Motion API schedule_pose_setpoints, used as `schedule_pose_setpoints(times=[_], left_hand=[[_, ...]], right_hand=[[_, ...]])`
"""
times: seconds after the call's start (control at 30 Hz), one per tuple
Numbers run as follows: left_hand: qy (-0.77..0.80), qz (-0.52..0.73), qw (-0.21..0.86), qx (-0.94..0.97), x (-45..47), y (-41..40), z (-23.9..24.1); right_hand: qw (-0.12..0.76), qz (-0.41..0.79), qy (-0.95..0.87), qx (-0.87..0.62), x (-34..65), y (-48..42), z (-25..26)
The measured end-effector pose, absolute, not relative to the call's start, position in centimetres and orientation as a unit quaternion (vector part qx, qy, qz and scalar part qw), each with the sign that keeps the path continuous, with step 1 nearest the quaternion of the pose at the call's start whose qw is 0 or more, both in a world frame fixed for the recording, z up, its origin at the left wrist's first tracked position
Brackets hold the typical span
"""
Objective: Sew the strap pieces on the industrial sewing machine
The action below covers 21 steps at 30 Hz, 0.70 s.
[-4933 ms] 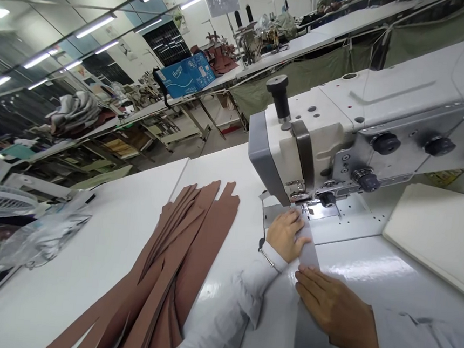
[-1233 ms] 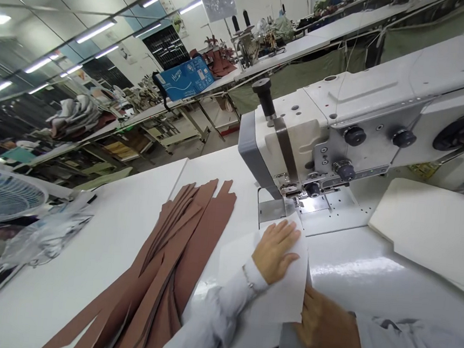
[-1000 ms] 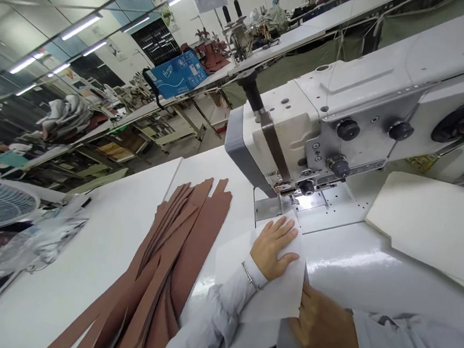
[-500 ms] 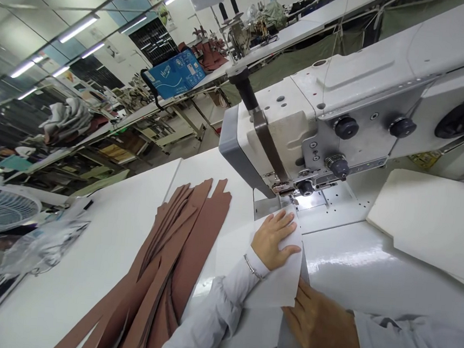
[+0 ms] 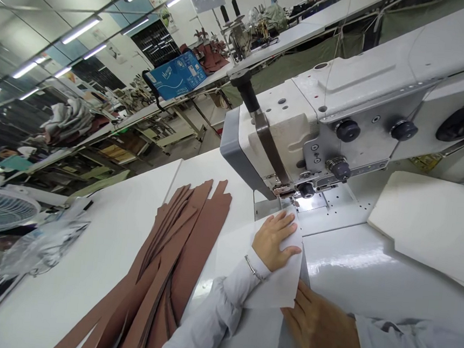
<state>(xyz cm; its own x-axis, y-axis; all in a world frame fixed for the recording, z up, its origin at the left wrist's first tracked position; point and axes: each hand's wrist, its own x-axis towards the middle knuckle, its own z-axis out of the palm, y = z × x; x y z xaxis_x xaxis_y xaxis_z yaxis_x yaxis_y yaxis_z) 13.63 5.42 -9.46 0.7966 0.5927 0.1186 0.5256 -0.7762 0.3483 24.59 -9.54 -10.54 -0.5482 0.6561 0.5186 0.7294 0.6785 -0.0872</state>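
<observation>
My left hand [image 5: 275, 241] lies flat on a white sheet [image 5: 276, 289], fingers stretched toward the needle area of a sewing machine [image 5: 283, 192]. The sheet's far end reaches the presser foot. Below and to the right, my right hand [image 5: 322, 325] pinches the sheet's right edge together with a grey strip [image 5: 293, 347] that runs under it and hangs toward me. Part of the right fingers is hidden behind the sheet's edge. Left of my left arm, a pile of brown cut pieces [image 5: 168, 255] is spread on the white table.
A stack of off-white panels [image 5: 434, 224] rests right of the needle area. A fan [image 5: 1, 210] and clear plastic bags [image 5: 43, 244] are at the far left. Behind, a blue box [image 5: 177, 76] stands among other machines on a long bench.
Both hands, the sheet and the strip keep nearly the same place. The whole view has shifted very slightly.
</observation>
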Motion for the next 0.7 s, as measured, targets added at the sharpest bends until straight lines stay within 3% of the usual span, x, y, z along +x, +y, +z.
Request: schedule_pose_setpoints(times=[0.7], left_hand=[[0.268, 0.080, 0.107, 0.954, 13.69, 5.73, -8.56]], right_hand=[[0.306, -0.084, -0.858, -0.403, 24.33, -9.44, -10.56]])
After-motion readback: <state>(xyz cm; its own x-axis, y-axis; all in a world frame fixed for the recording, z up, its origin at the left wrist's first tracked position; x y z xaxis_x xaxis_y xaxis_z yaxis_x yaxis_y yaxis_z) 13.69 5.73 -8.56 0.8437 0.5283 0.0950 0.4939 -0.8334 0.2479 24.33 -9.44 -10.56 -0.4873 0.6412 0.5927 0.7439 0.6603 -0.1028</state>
